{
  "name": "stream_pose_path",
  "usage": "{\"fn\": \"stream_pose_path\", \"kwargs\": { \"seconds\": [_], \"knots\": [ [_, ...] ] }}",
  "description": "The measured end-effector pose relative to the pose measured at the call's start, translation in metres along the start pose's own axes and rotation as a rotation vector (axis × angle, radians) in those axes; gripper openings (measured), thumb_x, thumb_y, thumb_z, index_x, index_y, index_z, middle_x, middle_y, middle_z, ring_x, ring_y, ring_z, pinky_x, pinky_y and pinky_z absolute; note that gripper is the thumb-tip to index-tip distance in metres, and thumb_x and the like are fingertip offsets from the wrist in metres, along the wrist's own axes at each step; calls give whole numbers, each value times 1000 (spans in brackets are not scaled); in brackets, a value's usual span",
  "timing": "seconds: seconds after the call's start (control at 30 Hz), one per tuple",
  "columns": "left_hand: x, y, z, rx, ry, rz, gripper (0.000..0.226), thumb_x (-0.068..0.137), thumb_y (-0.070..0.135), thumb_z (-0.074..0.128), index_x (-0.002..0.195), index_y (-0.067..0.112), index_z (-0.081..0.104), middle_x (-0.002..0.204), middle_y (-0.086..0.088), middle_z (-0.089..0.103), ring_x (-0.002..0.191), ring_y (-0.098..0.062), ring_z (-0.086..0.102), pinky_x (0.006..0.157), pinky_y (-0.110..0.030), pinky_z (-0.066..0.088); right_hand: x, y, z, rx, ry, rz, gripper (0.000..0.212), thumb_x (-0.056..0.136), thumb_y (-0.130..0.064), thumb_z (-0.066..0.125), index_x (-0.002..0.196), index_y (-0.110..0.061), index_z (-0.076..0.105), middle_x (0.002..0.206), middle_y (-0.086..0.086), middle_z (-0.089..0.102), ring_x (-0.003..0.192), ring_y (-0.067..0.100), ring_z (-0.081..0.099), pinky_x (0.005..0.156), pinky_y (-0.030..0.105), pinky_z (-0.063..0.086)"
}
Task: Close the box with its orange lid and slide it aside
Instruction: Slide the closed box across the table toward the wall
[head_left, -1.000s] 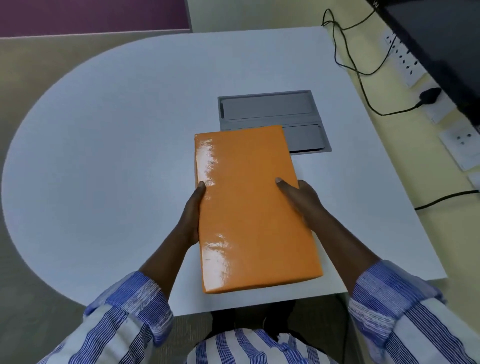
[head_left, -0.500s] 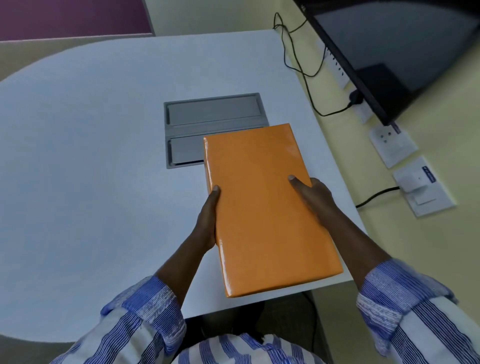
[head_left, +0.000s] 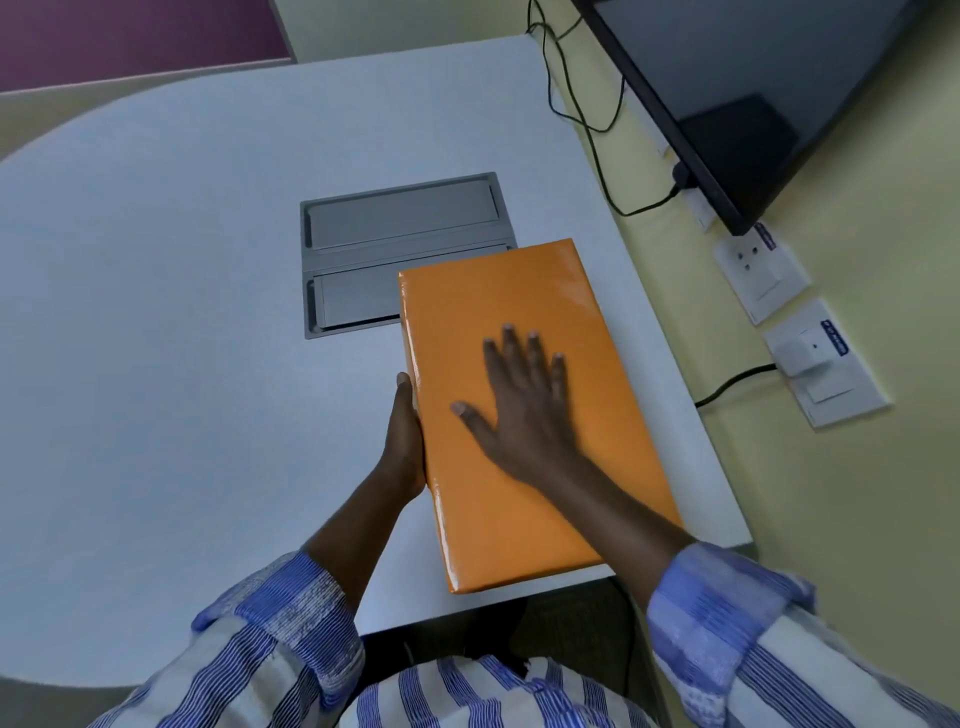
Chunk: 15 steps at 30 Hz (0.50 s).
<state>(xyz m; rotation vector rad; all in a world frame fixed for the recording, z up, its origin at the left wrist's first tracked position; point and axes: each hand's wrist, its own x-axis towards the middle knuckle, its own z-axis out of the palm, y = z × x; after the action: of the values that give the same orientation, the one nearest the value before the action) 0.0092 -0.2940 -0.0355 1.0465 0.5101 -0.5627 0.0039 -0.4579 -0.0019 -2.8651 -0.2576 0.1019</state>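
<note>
The box (head_left: 519, 291) lies flat on the white table (head_left: 156, 312) near its right edge, covered all over by its glossy orange lid; the box body beneath is hidden. My right hand (head_left: 524, 410) rests palm-down on the middle of the lid with its fingers spread. My left hand (head_left: 405, 441) presses its palm and fingers against the box's left side, thumb up along the edge. The box's near end overhangs the table's front edge slightly.
A grey metal cable hatch (head_left: 400, 234) is set into the table just behind and left of the box; the box covers its near right corner. A dark monitor (head_left: 753, 93), black cables (head_left: 587, 104) and wall sockets (head_left: 826, 364) lie to the right, beyond the table edge.
The box has shifted right toward the table's edge. My right hand left the box's right side and now lies flat on top. My left hand stays on the left side.
</note>
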Motion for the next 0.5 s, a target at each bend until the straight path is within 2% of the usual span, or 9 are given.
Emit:
{"fn": "stream_pose_path", "kwargs": {
  "seconds": [0.17, 0.4, 0.5],
  "knots": [
    [7, -5, 7, 60, 18, 33, 58, 99, 71, 22, 119, 44, 69, 118, 1, 77, 107, -21, 75, 72, -34, 63, 0, 5, 12, -102, -42, -9, 87, 93, -75, 15, 160, -20, 5, 168, 9, -5, 154, 35, -8, 120, 61, 3],
    [18, -13, 34, 152, 0, 50, 57, 99, 71, 21, 129, 42, 60, 123, 4, 76, 111, -19, 73, 75, -34, 63, 1, 36, 5, -102, -45, -7, 86, 94, -75, 17, 160, -21, 9, 169, 8, -1, 155, 34, -3, 121, 61, 4],
    [23, -16, 48, 204, 15, 51, 61, 98, 72, 20, 138, 41, 54, 131, 2, 71, 117, -23, 70, 87, -41, 62, 1, 53, 0, -103, -44, -3, 86, 94, -75, 17, 160, -21, 7, 169, 8, -2, 155, 34, -3, 121, 60, 4]
  ]
}}
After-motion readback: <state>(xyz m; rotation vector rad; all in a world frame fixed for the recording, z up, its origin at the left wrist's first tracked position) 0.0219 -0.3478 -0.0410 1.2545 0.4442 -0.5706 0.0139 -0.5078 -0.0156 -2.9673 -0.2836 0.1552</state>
